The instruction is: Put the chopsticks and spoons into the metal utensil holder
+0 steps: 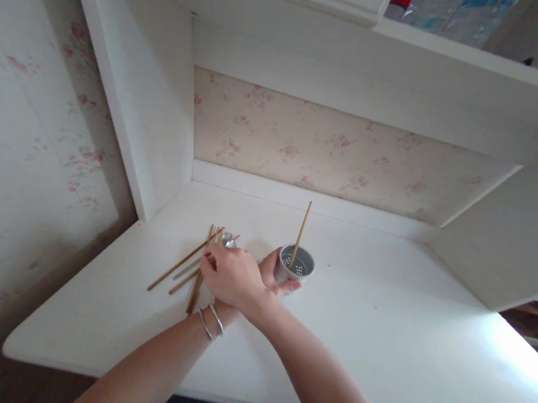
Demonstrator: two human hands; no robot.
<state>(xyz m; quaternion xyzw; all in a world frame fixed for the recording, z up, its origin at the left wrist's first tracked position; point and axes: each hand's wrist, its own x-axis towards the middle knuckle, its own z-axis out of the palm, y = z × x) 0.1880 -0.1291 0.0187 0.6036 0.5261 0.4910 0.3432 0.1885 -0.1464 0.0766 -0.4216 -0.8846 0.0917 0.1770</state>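
My arms are crossed over a white desk point(378, 352). My left hand point(269, 270), with two silver bangles on its wrist, passes under the right forearm and grips a small grey perforated metal cup point(300, 265). One wooden chopstick point(301, 230) stands tilted in the cup. My right hand point(230, 275) reaches leftwards over several wooden chopsticks point(178, 267) lying fanned on the desk, its fingertips closed down on one of them. A small shiny metal piece point(227, 239) lies among the sticks, partly hidden by the hand.
The desk sits in a white alcove with a side panel point(153, 97) at the left and flowered wallpaper point(337, 148) behind. A shelf overhead holds packaged items point(444, 5). The desk's front edge point(131, 376) is near my body.
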